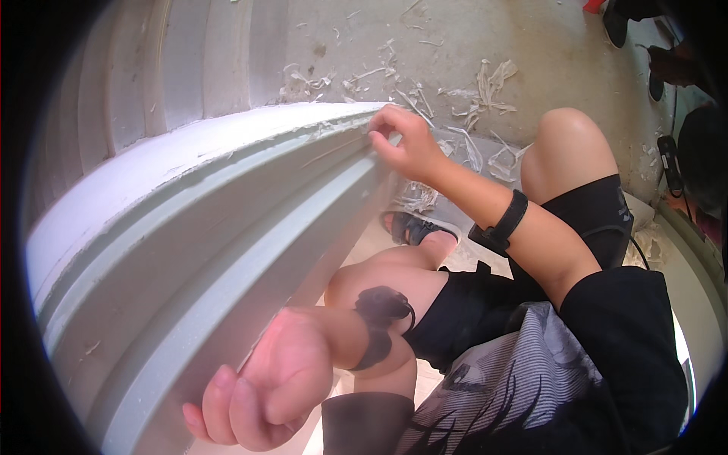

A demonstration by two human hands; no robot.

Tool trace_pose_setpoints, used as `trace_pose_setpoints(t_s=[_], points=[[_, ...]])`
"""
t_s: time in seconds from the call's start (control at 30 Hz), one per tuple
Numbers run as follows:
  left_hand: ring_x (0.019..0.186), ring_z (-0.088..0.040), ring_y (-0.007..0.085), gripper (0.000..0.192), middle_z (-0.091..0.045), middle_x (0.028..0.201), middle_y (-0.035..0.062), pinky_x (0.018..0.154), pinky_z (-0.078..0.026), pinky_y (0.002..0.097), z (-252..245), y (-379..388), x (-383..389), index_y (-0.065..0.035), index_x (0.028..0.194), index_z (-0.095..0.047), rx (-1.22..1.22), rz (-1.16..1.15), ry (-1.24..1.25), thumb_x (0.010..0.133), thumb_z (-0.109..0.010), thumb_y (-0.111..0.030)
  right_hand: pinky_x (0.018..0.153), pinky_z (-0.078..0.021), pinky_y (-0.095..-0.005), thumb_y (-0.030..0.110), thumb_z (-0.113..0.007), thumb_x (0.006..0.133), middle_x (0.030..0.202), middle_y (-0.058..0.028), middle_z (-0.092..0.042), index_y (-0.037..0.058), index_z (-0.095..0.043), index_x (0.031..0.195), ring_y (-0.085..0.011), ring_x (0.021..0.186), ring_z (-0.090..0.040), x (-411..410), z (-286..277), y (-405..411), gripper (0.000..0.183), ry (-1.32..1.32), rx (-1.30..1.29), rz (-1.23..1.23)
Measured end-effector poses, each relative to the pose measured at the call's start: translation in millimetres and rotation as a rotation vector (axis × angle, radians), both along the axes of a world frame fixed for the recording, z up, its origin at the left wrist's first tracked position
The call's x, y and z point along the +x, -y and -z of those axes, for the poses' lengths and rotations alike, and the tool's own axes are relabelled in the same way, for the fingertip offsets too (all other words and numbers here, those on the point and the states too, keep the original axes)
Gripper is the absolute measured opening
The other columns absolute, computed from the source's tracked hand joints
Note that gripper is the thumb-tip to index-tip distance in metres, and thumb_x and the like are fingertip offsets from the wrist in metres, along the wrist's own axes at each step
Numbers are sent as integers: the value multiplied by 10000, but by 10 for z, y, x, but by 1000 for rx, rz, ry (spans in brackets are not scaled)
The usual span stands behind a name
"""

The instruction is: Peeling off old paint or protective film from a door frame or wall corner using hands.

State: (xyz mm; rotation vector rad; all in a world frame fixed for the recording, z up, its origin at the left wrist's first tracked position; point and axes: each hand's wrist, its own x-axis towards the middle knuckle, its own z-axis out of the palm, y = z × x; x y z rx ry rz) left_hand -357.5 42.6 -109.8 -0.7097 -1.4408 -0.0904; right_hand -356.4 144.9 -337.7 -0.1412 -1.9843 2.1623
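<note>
A long, light grey-green ribbed profile [239, 244] with a white outer face slants across the left half. At its far end is my right hand [406, 142], thumb and forefinger bent towards each other at the ribbed surface. A thin pale strand [330, 152] lies along a groove near these fingertips; whether they pinch it cannot be told. My left hand [278, 381] is palm up beside the profile's near edge, fingers loosely curled and somewhat apart, nothing seen in them. Whether its back touches the profile is unclear. Black straps with small devices circle both wrists or forearms.
Pale shavings and torn strips [492, 85] litter the concrete floor [369, 34]. More ribbed profiles [187, 57] lie at upper left. My bent knees and sandalled foot [421, 227] are beside the work. Other people's dark shoes [615, 25] show at upper right, above a black device with a cable [671, 165].
</note>
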Motion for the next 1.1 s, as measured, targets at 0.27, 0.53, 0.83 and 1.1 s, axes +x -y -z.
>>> trace_pose_setpoints(t_s=[0.27,0.53,0.83,1.1], points=[[532,-452,195,180,-470,527,75,749,-413,358,-12,-4,0,-31,586,-499,-9,77,-35,664,-336,-26,613,-446,-235,30,-594,722,819,-81,-571,11,-602,884,-140,663,-551,69,-44,140,164,50,-27,162],[566,-408,155,209,-448,590,64,784,-364,361,-9,46,14,-68,635,-444,-84,-57,45,751,-276,-111,613,-445,-244,-7,-568,724,827,-87,-585,10,-599,859,-151,674,-553,83,-59,124,139,23,-12,179],[555,-398,156,206,-444,588,62,777,-367,363,12,46,36,-67,642,-451,-78,-72,51,753,-282,-108,656,-397,-270,65,-499,757,768,-84,-487,-5,-505,839,-175,699,-479,-56,60,-65,108,75,26,-106],[549,-397,146,234,-446,589,55,775,-371,359,-10,70,37,-80,639,-450,-92,-85,31,786,-281,-146,642,-390,-245,33,-476,757,758,-52,-480,8,-502,831,-132,715,-473,-47,28,-64,83,-2,-82,-126]])
